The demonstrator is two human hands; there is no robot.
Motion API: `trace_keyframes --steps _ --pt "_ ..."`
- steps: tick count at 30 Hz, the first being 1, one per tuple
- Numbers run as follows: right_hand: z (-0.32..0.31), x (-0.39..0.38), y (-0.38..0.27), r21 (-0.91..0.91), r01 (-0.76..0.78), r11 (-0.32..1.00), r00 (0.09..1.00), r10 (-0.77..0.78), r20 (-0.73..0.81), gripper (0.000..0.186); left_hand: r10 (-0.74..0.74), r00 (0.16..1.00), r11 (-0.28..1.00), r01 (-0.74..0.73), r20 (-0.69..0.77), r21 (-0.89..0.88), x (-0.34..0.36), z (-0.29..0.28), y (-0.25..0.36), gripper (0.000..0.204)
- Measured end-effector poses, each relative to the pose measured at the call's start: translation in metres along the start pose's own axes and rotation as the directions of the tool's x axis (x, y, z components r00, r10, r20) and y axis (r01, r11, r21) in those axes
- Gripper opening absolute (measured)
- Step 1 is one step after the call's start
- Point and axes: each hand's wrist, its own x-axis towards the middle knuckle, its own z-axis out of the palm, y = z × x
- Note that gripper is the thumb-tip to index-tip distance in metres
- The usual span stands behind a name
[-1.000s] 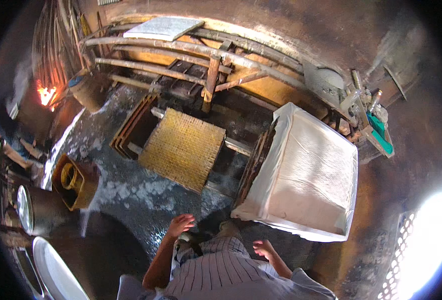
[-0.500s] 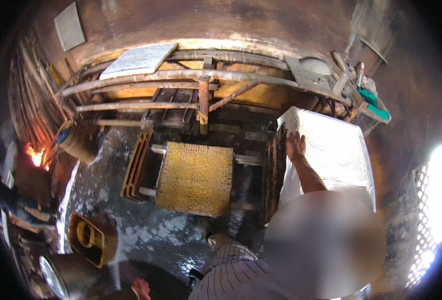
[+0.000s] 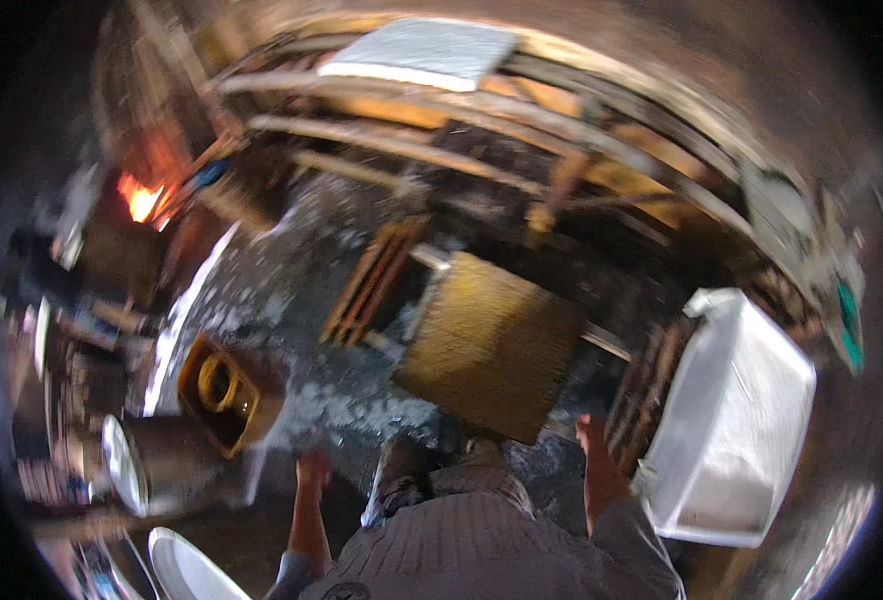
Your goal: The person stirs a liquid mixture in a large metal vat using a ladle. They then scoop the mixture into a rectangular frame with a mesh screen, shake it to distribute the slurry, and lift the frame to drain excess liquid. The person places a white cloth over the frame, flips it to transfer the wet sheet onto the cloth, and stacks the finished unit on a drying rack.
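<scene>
My left hand (image 3: 314, 468) hangs low at the centre left, with a yellow-brown plastic tub the closest thing on its far side. My right hand (image 3: 590, 432) is held in front of a square, yellow woven-looking panel (image 3: 492, 340), close to its near right corner. Beside that hand, on the right, stands a block draped in white cloth (image 3: 732, 420), and I cannot tell whether they touch. Motion blurs the fingers of both hands; nothing plainly shows in either one.
The yellow-brown tub (image 3: 212, 440) and a large metal drum (image 3: 177, 465) stand at the left on a wet floor. Farther off, a fire (image 3: 142, 198) burns. Wooden frames (image 3: 374, 285) lean near the panel. A rail bench at the back carries a pale slab (image 3: 417, 52).
My right hand has come off the white-draped block and moved back toward my body. More of my left arm shows. The whole view has swung, shifting the bench and panel right.
</scene>
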Motion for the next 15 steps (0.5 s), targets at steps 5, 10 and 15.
trace_keyframes --steps 5,10,15 --pt "0.098 -0.138 -0.076 0.57 -0.41 0.712 0.884 0.157 0.441 0.015 0.122 0.987 0.982 -0.135 -0.105 -0.134 0.091 -0.024 0.137 0.024" --pt "0.107 -0.199 -0.165 0.495 -0.501 0.71 0.863 0.37 0.344 0.023 0.141 0.988 0.988 -0.136 0.06 -0.074 0.232 -0.004 0.203 0.032" --pt "0.099 -0.244 -0.283 0.626 -0.489 0.607 0.855 0.477 0.205 0.021 0.196 0.974 0.809 -0.226 0.114 0.542 0.394 0.036 0.225 0.064"
